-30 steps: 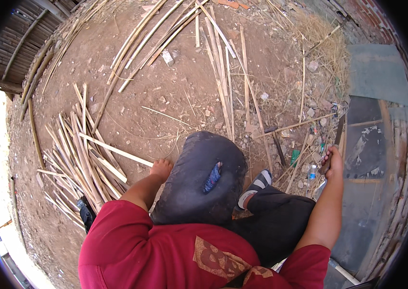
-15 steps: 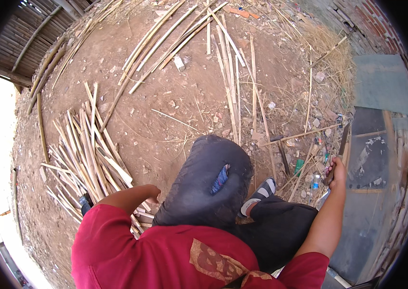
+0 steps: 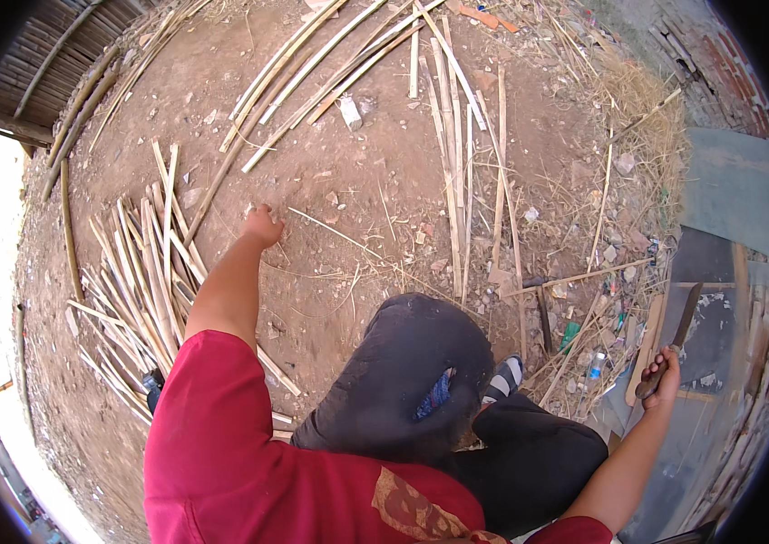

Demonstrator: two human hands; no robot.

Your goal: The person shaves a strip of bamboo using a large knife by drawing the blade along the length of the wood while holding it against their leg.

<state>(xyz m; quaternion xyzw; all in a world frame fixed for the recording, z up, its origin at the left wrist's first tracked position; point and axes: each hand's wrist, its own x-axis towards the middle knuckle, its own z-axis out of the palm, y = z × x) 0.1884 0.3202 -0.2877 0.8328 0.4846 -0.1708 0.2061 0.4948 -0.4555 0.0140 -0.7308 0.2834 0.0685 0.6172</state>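
Observation:
My left hand (image 3: 263, 226) reaches forward over the bare dirt, its fingers apart and nothing visible between them. Just left of that arm lies a loose heap of split bamboo strips (image 3: 150, 263), fanned out on the ground. A single thin strip (image 3: 335, 230) rests on the soil right of the hand. Out to the right, my right hand (image 3: 664, 377) grips the dark handle of a machete (image 3: 689, 313), whose long blade points up and away. My bent knee in dark trousers (image 3: 403, 381) is between the two arms.
Long bamboo strips (image 3: 312, 68) lie at the far side, with more (image 3: 453, 172) running toward my knee. On the right are a small bottle (image 3: 596, 365), a green scrap (image 3: 569, 336), dry straw (image 3: 643, 154), dark sheets (image 3: 702, 299) and a brick wall (image 3: 743, 72).
My left hand has swung forward from beside my knee to over the dirt. My right hand, still holding the machete, has moved a little outward and nearer to me.

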